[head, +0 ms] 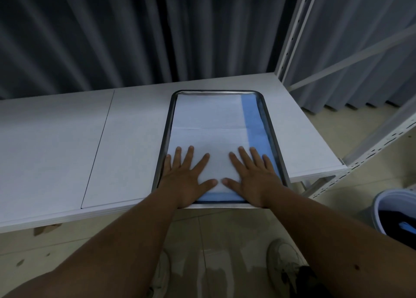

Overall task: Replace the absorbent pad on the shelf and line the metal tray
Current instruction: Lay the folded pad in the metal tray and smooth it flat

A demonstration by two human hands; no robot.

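tray (165,126) on shelf (67,151), centre frame | pad (209,119) inside tray | left hand (186,178) and right hand (254,176) flat on pad, near edge | bucket (382,205) on floor, lower right

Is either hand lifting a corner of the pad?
No, the left hand and right hand both lie flat, fingers spread, on the pad.

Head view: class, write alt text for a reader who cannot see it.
Both hands, left hand and right hand, press flat on a white and blue absorbent pad lying inside a metal tray on a white shelf. A bin stands on the floor at right.
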